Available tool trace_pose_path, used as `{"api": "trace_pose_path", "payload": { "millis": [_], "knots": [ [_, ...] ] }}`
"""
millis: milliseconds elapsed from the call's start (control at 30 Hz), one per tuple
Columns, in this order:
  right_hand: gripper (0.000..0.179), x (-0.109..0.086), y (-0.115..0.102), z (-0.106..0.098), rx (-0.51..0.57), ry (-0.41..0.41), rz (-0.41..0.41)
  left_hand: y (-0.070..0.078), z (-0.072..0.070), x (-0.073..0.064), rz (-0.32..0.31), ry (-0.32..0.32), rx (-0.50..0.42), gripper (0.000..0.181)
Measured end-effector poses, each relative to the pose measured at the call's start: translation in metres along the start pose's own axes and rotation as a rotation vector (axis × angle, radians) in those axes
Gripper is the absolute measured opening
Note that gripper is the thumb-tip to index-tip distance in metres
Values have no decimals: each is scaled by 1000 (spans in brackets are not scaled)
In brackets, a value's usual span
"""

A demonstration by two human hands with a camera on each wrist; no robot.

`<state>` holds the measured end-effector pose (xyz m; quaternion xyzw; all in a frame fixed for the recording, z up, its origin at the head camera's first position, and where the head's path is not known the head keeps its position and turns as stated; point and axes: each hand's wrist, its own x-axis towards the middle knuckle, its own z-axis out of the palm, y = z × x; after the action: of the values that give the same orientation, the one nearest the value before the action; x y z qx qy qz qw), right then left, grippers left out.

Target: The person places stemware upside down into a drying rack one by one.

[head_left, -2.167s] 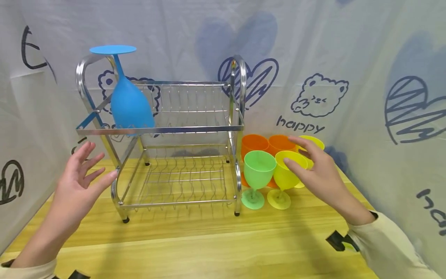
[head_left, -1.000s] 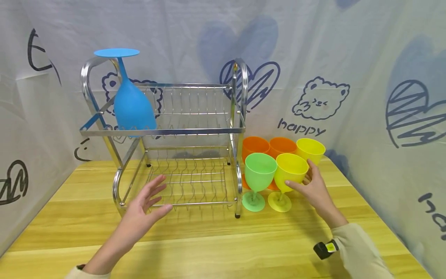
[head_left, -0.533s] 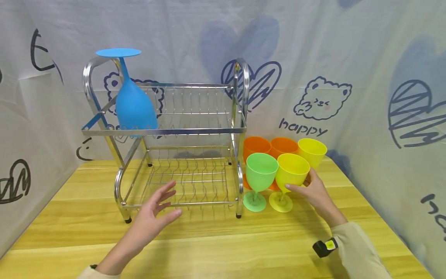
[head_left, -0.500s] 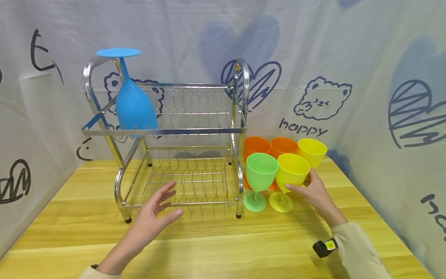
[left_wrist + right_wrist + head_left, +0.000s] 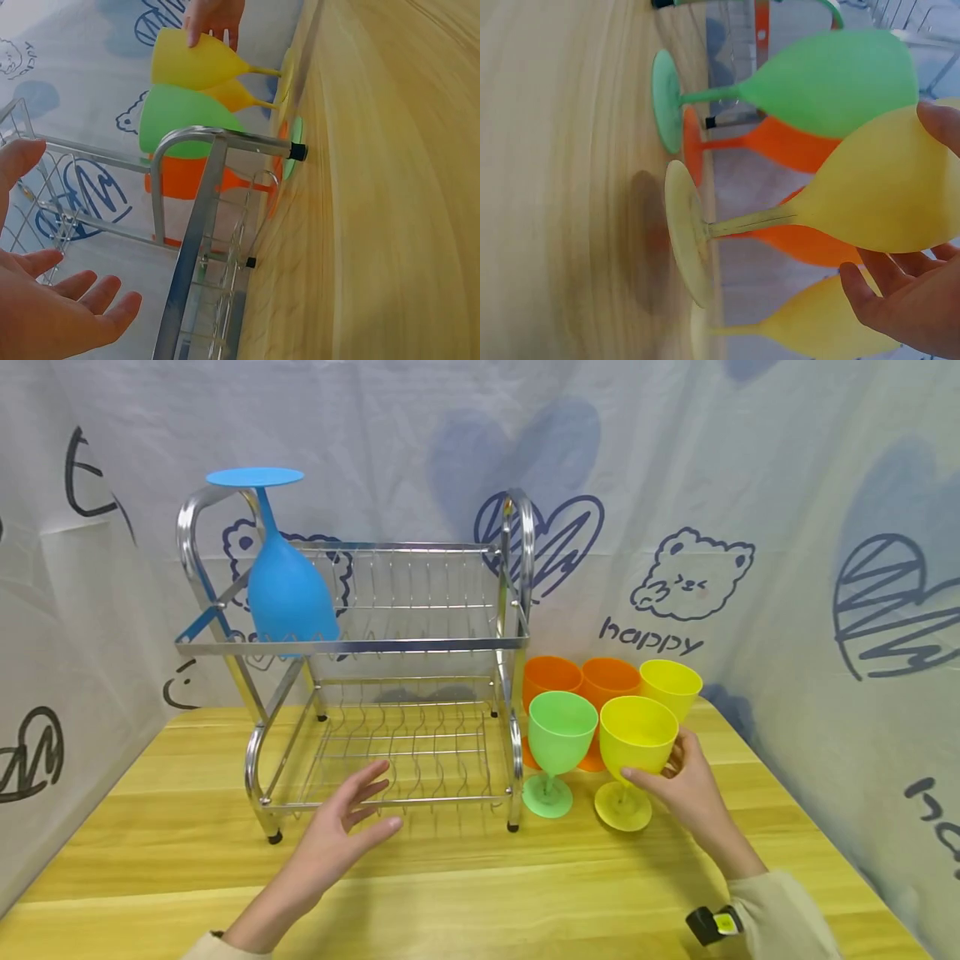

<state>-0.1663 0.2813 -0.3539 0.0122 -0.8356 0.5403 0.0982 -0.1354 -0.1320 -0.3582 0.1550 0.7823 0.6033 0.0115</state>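
Observation:
My right hand [image 5: 690, 789] grips the bowl of the front yellow goblet [image 5: 636, 739], thumb on the near side and fingers behind it. In the right wrist view, the foot of this yellow goblet [image 5: 686, 232] hangs a little off the tabletop, with its shadow beside it. A green goblet [image 5: 562, 727] stands upright just to its left. My left hand [image 5: 333, 839] holds nothing; its fingers are spread and relaxed in front of the lower tier of the metal dish rack [image 5: 390, 645]. Upside down on the upper tier, at the left end, sits a blue goblet [image 5: 288, 593].
Two orange goblets, the left [image 5: 551, 673] and the right [image 5: 610, 678], stand behind the green one. Another yellow goblet [image 5: 672, 685] is at the back right. The wooden table [image 5: 465, 893] is enclosed by a printed white curtain [image 5: 420, 435].
The right hand came down to the front yellow goblet, took hold of it, and has just moved it slightly right and toward me. My left hand moved right, in front of the rack.

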Motion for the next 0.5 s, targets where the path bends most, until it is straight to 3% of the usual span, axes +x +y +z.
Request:
{"api": "trace_pose_path", "payload": {
  "millis": [267, 500],
  "knots": [
    [76, -17, -20, 5, -48, 30, -124, 1, 5, 4, -12, -35, -29, 70],
    [77, -25, -36, 18, -97, -15, -272, 3, 7, 5, 14, -41, -34, 68]
  ]
}}
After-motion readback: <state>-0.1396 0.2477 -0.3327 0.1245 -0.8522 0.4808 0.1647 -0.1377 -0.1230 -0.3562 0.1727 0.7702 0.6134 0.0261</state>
